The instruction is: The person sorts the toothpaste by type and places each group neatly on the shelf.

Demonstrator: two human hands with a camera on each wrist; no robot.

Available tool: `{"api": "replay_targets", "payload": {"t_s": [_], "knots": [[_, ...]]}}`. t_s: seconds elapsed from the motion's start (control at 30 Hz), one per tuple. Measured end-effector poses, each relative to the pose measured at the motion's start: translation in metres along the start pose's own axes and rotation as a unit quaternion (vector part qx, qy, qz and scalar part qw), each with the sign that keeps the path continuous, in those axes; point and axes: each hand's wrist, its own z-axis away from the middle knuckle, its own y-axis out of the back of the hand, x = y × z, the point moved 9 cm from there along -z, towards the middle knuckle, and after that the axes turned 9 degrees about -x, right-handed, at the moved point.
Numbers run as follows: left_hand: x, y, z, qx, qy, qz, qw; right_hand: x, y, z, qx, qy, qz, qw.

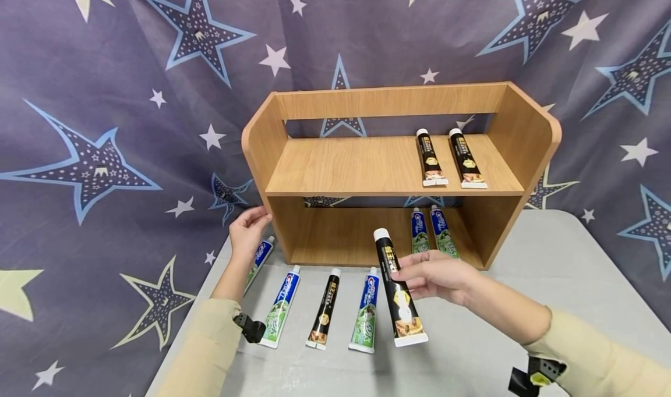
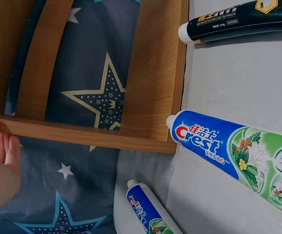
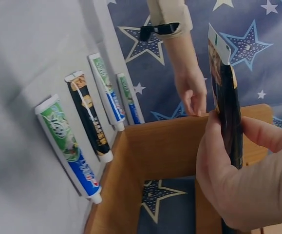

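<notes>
My right hand [image 1: 437, 276] grips a black toothpaste tube [image 1: 401, 304], white cap up and flat crimped end down, held in front of the wooden shelf [image 1: 341, 170]. In the right wrist view that tube appears edge-on between thumb and fingers. My left hand [image 1: 249, 234] holds the front edge of the shelf's left side panel; thumb and fingertips meet that edge in the left wrist view. Two black tubes lie on the upper board at the right, one of them a black tube [image 1: 466, 159]. Below them, two blue-green Crest tubes lie in the lower compartment, including this Crest tube [image 1: 444, 233].
On the grey table [image 1: 472, 350] before the shelf lie a Crest tube [image 1: 281, 307], a black tube [image 1: 324, 309] and another Crest tube [image 1: 365, 312]. One more Crest tube [image 1: 259, 260] is partly hidden behind my left forearm. A star-patterned cloth [image 1: 131, 65] hangs behind.
</notes>
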Motion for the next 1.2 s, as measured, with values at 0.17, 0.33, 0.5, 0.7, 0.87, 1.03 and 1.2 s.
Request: {"api": "replay_targets", "payload": {"t_s": [0.17,0.33,0.5,0.7,0.87,1.03,1.2], "knots": [[0.0,0.0,0.0,0.002,-0.003,-0.001,1.0,-0.012,0.0,0.006,-0.005,0.009,0.003,0.9999],[0.0,-0.001,0.0,0.002,-0.004,-0.002,1.0,-0.022,0.003,0.012,-0.004,0.011,0.002,0.9999],[0.001,-0.002,0.0,0.002,-0.009,-0.001,1.0,-0.035,0.007,0.017,-0.003,0.015,0.0,0.9999],[0.002,-0.001,-0.001,-0.001,-0.022,0.013,0.9997,-0.054,0.005,0.018,-0.004,0.019,0.0,0.9998],[0.003,-0.001,-0.001,0.004,-0.026,0.016,0.9995,-0.072,0.006,0.015,0.01,0.023,0.004,0.9997],[0.003,-0.002,-0.001,0.003,-0.023,0.01,0.9997,-0.086,0.01,0.012,0.026,0.029,0.0,0.9992],[0.003,-0.001,-0.001,0.006,-0.015,0.003,0.9999,-0.096,0.019,0.004,0.032,0.04,0.001,0.9987]]}}
